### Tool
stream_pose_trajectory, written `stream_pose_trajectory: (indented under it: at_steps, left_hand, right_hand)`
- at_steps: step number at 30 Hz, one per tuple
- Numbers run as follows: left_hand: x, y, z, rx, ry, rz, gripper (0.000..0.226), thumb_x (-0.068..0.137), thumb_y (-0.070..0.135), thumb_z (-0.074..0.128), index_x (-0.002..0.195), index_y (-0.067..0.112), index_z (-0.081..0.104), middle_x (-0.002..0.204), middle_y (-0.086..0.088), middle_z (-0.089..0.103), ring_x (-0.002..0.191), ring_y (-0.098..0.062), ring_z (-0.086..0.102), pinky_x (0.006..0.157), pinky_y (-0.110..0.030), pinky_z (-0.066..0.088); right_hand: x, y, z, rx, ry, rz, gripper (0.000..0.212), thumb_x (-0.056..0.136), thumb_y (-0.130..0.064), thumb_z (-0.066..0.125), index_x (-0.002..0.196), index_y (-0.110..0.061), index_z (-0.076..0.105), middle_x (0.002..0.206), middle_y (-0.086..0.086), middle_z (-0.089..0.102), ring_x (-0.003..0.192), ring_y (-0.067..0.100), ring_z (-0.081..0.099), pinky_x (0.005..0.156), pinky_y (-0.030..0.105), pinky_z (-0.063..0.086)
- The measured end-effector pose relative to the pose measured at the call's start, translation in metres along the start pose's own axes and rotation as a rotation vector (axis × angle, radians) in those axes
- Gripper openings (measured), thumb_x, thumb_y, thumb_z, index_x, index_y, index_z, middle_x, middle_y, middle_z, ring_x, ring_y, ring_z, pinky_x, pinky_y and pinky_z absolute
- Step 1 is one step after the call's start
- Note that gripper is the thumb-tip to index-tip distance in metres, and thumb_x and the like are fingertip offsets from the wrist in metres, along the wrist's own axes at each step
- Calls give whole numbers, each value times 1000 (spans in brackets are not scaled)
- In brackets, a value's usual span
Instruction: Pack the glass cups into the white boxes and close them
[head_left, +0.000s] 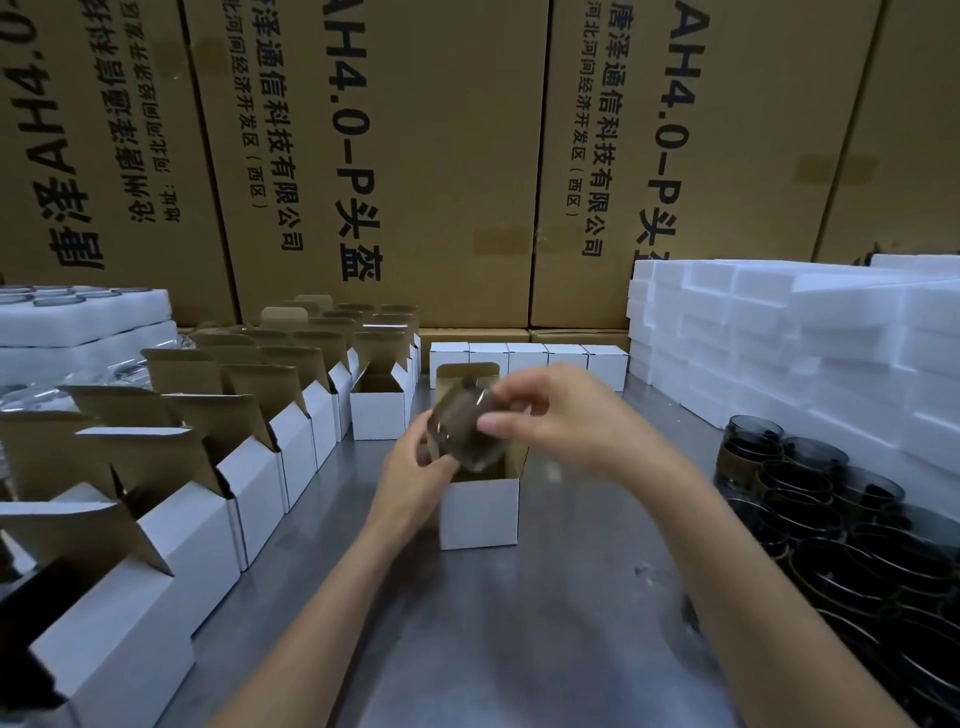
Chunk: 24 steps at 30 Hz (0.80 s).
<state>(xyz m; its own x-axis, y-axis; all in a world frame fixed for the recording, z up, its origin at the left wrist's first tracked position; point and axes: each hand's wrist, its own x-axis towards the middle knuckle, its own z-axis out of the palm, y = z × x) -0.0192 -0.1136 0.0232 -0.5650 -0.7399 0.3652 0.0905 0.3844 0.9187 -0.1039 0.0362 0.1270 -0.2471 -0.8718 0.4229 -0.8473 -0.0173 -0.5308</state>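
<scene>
Head view: the glass cup (466, 426) is held tilted in the air directly above the mouth of the open white box (479, 512), which stands alone on the metal table (545, 623) and serves here as the landmark. The left hand (415, 467) grips the cup's near lower side with curled fingers and thumb; the right hand (545, 415) pinches its upper far edge between thumb and fingertips. Whether the cup's mouth or its base points down cannot be told through the motion blur. The box's rear flap (467, 371) stands upright behind the cup, so the opening looks unobstructed. To do this step well, the person should probably bring the cup upright, centre it over the opening, and lower it straight so the glass does not catch the side flaps; the left hand could then steady the box wall. To the left of the box run rows of open boxes (249, 467); behind it, a row of closed boxes (530, 358); to its right, the stock of dark cups (831, 509) and stacked foam trays (779, 338).
</scene>
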Motion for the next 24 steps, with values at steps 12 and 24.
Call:
stream_pose_trajectory:
  at_steps: [12,24]
  left_hand:
    - [-7,-3,-4,12,-34,35,53,74,25,42,125,31,54,121,-2,58,112,-22,57,97,-49,48]
    - [-6,0,-5,-18,-29,105,49,85,43,36,128,32,56,124,7,59,119,-9,50,102,-30,37]
  right_hand:
    - [2,38,50,-565,-7,-62,23,96,-32,50,117,-29,59,113,-6,61,109,19,38,87,32,27]
    - [7,45,45,-99,208,52,29,100,-21,41,108,-31,66,116,-9,63,116,12,42,94,30,35]
